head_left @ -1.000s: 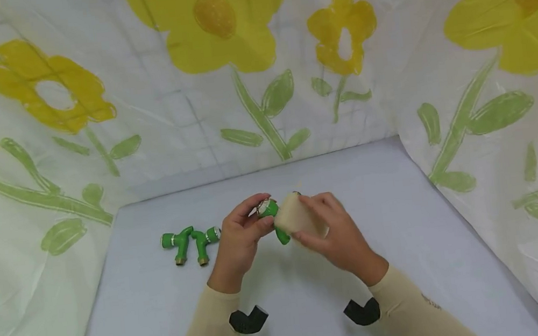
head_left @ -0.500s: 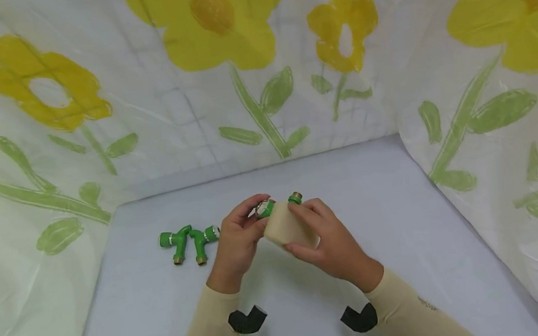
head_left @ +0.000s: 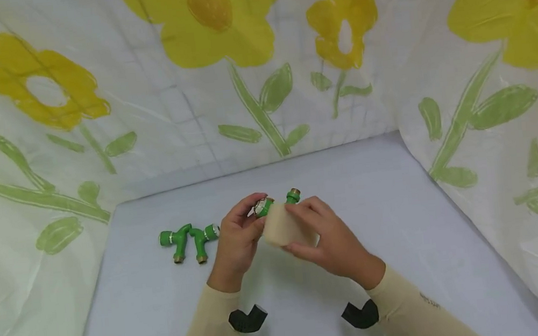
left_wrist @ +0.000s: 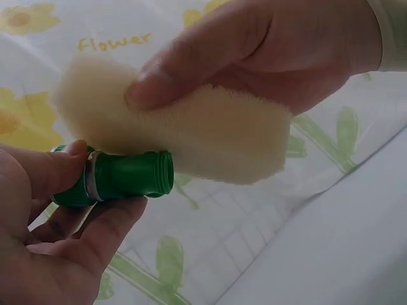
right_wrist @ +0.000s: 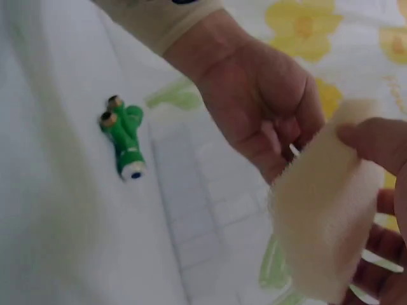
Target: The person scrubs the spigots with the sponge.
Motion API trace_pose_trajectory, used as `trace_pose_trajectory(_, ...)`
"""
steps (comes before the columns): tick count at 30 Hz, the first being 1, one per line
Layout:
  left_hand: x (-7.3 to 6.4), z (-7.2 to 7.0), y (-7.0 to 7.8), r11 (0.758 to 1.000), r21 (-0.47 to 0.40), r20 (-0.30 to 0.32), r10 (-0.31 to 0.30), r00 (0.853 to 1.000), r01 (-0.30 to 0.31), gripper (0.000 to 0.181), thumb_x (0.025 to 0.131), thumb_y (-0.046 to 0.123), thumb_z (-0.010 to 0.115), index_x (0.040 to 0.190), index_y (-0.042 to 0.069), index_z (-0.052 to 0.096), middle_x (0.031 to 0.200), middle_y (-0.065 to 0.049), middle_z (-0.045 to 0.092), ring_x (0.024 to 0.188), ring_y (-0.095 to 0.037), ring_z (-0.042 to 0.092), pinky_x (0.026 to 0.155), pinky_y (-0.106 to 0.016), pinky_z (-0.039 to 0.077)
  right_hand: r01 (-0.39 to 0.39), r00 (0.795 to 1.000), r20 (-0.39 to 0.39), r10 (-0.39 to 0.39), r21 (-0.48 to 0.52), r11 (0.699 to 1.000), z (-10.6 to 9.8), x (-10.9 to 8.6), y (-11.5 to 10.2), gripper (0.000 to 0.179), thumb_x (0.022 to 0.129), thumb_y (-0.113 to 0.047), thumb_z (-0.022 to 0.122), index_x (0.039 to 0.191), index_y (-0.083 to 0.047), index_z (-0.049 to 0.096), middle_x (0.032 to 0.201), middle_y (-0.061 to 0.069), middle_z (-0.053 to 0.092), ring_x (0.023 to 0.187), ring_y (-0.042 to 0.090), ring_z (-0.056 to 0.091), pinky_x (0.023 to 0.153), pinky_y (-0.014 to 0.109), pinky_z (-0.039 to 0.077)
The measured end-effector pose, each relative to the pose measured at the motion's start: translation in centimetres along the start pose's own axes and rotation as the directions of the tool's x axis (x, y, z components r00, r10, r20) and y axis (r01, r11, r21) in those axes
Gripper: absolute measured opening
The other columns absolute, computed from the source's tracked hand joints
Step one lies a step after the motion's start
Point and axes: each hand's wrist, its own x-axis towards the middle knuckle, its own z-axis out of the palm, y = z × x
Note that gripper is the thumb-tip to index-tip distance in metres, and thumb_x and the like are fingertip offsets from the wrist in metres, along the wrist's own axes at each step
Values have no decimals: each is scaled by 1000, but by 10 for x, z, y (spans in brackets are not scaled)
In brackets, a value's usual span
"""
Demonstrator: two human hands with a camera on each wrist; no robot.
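Observation:
My left hand (head_left: pixel 237 241) grips a green faucet (left_wrist: pixel 124 178) by its round end, thumb on top and fingers below. A brass-tipped threaded end of that faucet pokes out beyond the sponge in the head view. My right hand (head_left: pixel 339 239) holds a cream sponge (head_left: pixel 288 228) between thumb and fingers. The sponge lies against the faucet and covers its middle in the head view. From the left wrist, the sponge (left_wrist: pixel 191 136) sits just above the faucet's green body. The right wrist view shows the sponge (right_wrist: pixel 327 203) hiding the held faucet.
Two more green faucets, one (head_left: pixel 179 241) beside the other (head_left: pixel 202 242), lie on the pale table (head_left: pixel 399 204) left of my hands. A white curtain (head_left: pixel 162 119) printed with yellow flowers hangs behind and along both sides.
The sponge has shifted left and slightly down across the faucet. The faucet's brass-tipped end now shows above the sponge, while its curved green part below has gone out of sight.

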Motion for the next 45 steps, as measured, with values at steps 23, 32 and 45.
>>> trace_pose_trajectory(23, -4, -2, 2, 999, 25, 6, -40, 999, 40, 43, 102, -13, 66, 142, 2, 67, 130, -14, 69, 116, -23, 72, 92, -38, 63, -131, 988, -82, 130, -6, 991, 3, -2, 10, 69, 90, -14, 92, 150, 3, 61, 123, 15, 58, 111, 30, 59, 83, 48, 59)
trace_pose_trajectory(32, -5, -5, 3, 1000, 13, 16, -10, 1000, 10, 43, 103, -10, 68, 144, 2, 66, 132, -14, 68, 115, -23, 72, 92, -38, 63, -102, 989, -113, 96, -47, 994, 5, 3, 10, 70, 88, -12, 94, 149, 1, 63, 121, 14, 58, 110, 29, 58, 84, 47, 58)
trace_pose_trajectory(45, -7, -6, 4, 1000, 4, -12, -11, 1000, 11, 40, 104, -6, 69, 143, -4, 62, 129, -14, 67, 115, -24, 73, 91, -38, 63, -126, 988, -92, 123, -25, 992, 4, 2, 12, 70, 89, -11, 93, 150, 2, 61, 123, 14, 58, 112, 30, 58, 84, 49, 59)
